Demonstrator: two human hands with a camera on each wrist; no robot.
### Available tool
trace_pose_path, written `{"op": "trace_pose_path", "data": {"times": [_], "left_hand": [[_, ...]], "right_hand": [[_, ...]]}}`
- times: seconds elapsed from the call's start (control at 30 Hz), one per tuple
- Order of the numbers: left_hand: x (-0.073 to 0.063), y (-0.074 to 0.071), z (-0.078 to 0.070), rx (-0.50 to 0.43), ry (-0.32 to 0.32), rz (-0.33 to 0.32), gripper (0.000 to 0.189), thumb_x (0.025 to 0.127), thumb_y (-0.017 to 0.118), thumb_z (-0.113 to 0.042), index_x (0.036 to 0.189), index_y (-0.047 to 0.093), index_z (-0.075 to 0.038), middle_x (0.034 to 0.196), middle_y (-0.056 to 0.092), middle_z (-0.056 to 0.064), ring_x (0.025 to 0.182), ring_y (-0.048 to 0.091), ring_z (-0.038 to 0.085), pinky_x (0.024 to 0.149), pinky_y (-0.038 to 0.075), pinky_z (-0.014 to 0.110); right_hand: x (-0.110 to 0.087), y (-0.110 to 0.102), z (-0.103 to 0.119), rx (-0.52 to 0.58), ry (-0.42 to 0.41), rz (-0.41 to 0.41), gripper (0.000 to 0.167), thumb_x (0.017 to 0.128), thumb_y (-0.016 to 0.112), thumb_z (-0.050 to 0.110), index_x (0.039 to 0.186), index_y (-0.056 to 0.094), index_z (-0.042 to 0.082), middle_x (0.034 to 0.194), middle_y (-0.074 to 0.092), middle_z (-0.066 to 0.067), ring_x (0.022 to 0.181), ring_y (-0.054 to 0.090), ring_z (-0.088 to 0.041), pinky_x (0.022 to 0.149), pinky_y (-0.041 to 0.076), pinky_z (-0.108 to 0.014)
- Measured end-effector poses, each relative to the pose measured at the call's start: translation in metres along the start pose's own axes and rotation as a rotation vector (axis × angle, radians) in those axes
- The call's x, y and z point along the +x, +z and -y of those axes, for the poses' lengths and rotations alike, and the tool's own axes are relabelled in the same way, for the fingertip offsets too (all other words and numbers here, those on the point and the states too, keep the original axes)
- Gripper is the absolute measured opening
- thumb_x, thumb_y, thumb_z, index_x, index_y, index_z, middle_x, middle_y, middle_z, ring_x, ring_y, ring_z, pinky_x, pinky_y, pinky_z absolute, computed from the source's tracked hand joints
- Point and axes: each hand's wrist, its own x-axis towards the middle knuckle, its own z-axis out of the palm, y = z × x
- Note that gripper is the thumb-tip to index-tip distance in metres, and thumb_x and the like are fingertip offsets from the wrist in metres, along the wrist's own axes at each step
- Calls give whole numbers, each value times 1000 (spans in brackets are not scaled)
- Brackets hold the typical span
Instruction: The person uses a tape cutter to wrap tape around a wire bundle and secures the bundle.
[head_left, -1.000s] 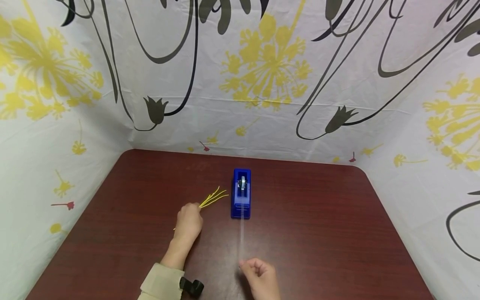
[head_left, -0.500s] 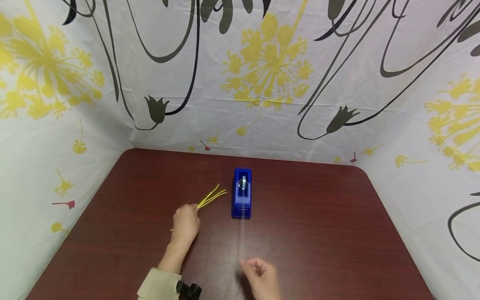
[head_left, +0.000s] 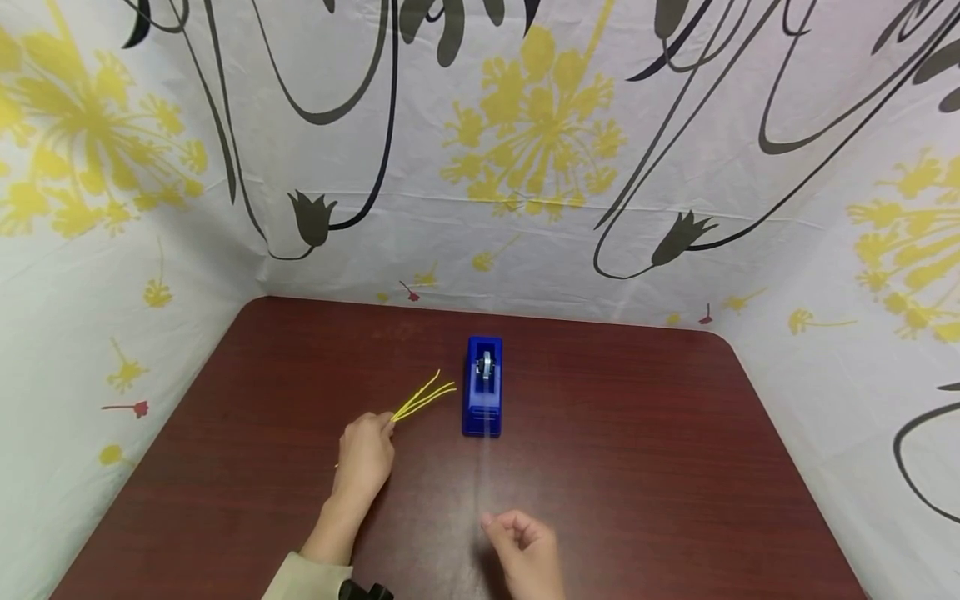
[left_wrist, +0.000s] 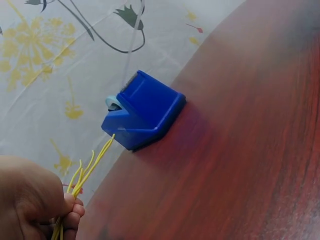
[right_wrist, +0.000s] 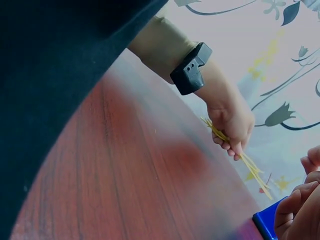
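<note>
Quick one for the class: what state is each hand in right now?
Left hand: closed, holding a bundle of thin yellow strands.
Right hand: closed, pinching the end of the clear tape.

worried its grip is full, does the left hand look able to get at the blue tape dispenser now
Probably yes: the left hand is near the blue tape dispenser and only the yellow strands it grips show between them, though these may hinder grasping.

no text is legible; no numbers or signs either.
</note>
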Motion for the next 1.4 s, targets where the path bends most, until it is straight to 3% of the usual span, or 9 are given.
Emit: {"op": "trace_pose_path", "data": {"times": [0.17,0.4,0.63,1.03,1.4], "left_hand": [[-3,-8,-4,-15,4,5,16,95,64,4,107,75,6,85,69,12,78,69,29,69,58,44],[-12,-19,-7,-33,-27,74,19,96,63,2,111,74,5,89,70,11,83,68,25,72,58,40],[-18,-25,-5,-39,-35,97,21,97,63,0,116,72,6,92,71,12,85,69,25,73,58,40],[-24,-30,-3,-21,7,98,17,95,65,3,109,75,6,82,68,5,74,64,18,66,55,36],[-25,-37,-5,-32,15,121,11,95,64,3,97,75,0,76,62,4,64,52,11,58,48,29]], "right_hand": [[0,0,4,13,-7,7,21,90,73,7,75,67,-6,56,43,11,51,39,-1,48,36,-19],[-1,0,6,32,-3,7,15,89,73,4,79,69,-7,54,45,10,45,37,-1,42,34,-18],[-2,-1,9,49,18,11,13,89,71,3,83,69,-8,54,45,10,43,36,-1,39,33,-18],[-3,-1,12,60,37,20,14,90,72,4,85,69,-9,53,43,9,43,36,-2,40,32,-18],[0,-2,12,65,-50,23,11,91,70,1,84,70,-7,52,41,11,44,35,1,38,32,-19]]}}
